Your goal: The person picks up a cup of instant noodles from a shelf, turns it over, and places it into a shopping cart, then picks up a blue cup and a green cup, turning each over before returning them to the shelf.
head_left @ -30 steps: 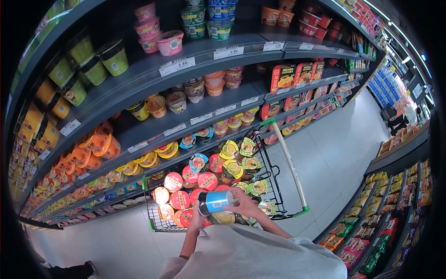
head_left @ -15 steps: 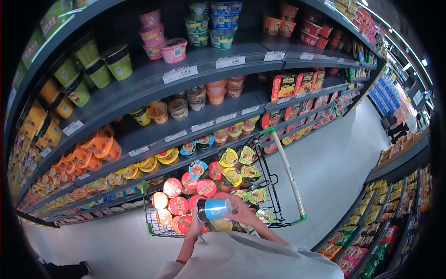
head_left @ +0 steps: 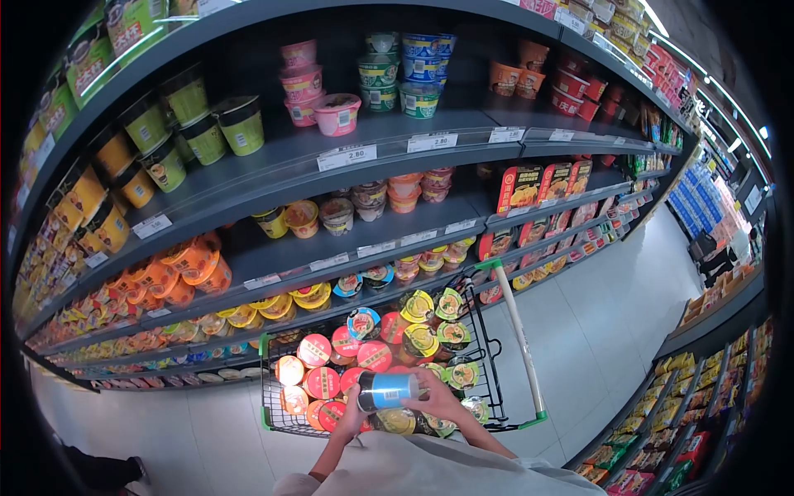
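Note:
Between my two hands lies a cup of instant noodles (head_left: 392, 391), tipped on its side, with a black end on the left and a blue label with a barcode. My left hand (head_left: 351, 415) grips the black end. My right hand (head_left: 440, 399) has its fingers round the other end. Below them stands a wire shopping cart (head_left: 496, 364) with green corners, filled with several noodle cups. Red-lidded cups (head_left: 322, 383) lie at its left, yellow-lidded cups (head_left: 420, 339) and green-lidded cups (head_left: 453, 333) at its right. One blue-lidded cup (head_left: 364, 323) sits near the far side.
A long dark shelf (head_left: 289, 174) with noodle cups and price tags runs along the front. Orange noodle buckets (head_left: 194, 263) are stacked at its left. Snack racks (head_left: 653, 413) stand to the right across the tiled floor (head_left: 579, 331). A person's dark-clothed leg (head_left: 99, 471) shows at lower left.
The view has tilted slightly upward and shifted, so shelves and cart appear lower and farther right. Both hands still hold the cup, with little change in grip.

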Motion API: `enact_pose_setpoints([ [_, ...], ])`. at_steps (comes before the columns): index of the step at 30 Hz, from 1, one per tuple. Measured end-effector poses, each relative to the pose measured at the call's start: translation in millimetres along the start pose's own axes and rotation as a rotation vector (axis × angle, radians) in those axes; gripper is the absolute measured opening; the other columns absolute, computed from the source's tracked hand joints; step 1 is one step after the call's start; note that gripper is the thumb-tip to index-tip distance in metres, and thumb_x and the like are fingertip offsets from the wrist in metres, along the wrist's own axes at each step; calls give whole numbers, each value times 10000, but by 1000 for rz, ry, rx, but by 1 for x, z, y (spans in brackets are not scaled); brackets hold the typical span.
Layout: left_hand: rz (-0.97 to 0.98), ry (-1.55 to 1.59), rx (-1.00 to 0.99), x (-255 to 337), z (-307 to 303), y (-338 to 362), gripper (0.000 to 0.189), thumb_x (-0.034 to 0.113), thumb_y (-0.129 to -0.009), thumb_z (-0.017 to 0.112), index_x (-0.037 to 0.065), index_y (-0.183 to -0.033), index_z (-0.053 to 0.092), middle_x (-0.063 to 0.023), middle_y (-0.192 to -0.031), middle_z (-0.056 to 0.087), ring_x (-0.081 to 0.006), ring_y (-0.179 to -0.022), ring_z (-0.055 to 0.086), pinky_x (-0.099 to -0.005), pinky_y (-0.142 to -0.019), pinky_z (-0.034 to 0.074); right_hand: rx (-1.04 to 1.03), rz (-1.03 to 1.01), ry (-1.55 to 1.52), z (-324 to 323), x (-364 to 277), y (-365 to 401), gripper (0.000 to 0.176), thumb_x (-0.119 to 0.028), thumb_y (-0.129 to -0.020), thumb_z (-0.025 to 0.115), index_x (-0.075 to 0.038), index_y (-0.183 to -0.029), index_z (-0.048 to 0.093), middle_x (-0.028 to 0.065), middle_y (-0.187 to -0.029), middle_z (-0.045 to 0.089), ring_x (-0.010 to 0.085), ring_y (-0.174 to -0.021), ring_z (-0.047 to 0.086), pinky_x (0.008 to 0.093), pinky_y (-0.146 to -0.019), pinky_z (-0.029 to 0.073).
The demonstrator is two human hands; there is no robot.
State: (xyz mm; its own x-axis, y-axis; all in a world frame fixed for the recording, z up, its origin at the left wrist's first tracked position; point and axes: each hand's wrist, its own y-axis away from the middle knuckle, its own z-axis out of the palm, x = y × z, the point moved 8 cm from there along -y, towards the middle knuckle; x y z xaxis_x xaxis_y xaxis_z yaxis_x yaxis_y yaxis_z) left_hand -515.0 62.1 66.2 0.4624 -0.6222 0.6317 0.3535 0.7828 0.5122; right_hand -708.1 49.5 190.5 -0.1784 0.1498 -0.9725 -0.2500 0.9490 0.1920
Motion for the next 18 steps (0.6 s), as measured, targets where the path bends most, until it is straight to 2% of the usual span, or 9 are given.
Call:
enact_pose_setpoints([
  [4,-4,-13,-17,-3,-6,-5,629,554,-1047,335,63,-1425,444,-120,-1366,548,-230,-1275,534,-420,-1115,402,10,-19,44,-1,3,0,731,-218,-800,830,-82,-1414,457,125,-1319,509,233,-1180,571,346,-833,589],
  [7,-26,-38,4,-2,-3,-1,640,562,-1047,334,62,-1435,431,-114,-1372,535,-218,-1277,524,-415,-1111,403,22,22,-24,-1,6,3,742,-241,-787,843,-61,-1402,468,140,-1339,503,250,-1196,568,369,-888,564],
  [9,33,-248,15,-2,-7,-2,636,555,-1049,335,62,-1439,428,-110,-1370,534,-210,-1274,522,-411,-1103,406,20,-12,62,-2,20,2,757,-248,-783,847,-47,-1403,462,151,-1345,506,262,-1212,561,383,-942,532],
  [10,-8,-180,12,-7,-9,-1,630,545,-1049,346,61,-1444,423,-107,-1365,536,-205,-1271,520,-405,-1092,412,15,-27,101,0,27,3,765,-252,-781,849,-41,-1404,459,156,-1349,507,268,-1220,557,390,-969,516],
  [11,-48,-113,13,-12,-12,1,624,535,-1048,357,60,-1449,418,-104,-1360,539,-200,-1268,519,-399,-1081,418,23,-116,155,1,29,6,802,-249,-786,855,-53,-1429,418,116,-1226,595,202,-958,647,324,-809,548],
  [13,-52,-319,61,-1,-5,3,619,528,-1047,367,57,-1443,425,-102,-1362,538,-200,-1259,525,-386,-1071,425,-38,-24,95,1,36,6,786,-256,-784,851,-32,-1411,434,155,-1292,556,251,-1141,583,376,-942,500],
  [14,-95,-165,18,-20,-19,0,603,505,-1046,377,58,-1447,427,-92,-1368,536,-198,-1243,533,-375,-1062,428,-58,39,52,8,41,16,778,-260,-783,849,-21,-1401,442,174,-1325,536,275,-1233,551,402,-1008,476],
  [15,-144,-14,-18,-29,-21,1,588,483,-1045,387,59,-1450,430,-82,-1374,533,-196,-1227,541,-364,-1054,430,-66,-5,171,7,27,21,786,-270,-775,856,-18,-1397,446,176,-1316,543,276,-1238,548,397,-1016,466],
  [18,0,-74,-69,-29,-15,7,564,415,-1036,401,58,-1472,416,-80,-1392,521,-202,-1256,520,-364,-1070,408,-99,62,116,12,32,31,804,-269,-762,863,-22,-1402,444,183,-1327,543,273,-1249,541,391,-1029,453],
])
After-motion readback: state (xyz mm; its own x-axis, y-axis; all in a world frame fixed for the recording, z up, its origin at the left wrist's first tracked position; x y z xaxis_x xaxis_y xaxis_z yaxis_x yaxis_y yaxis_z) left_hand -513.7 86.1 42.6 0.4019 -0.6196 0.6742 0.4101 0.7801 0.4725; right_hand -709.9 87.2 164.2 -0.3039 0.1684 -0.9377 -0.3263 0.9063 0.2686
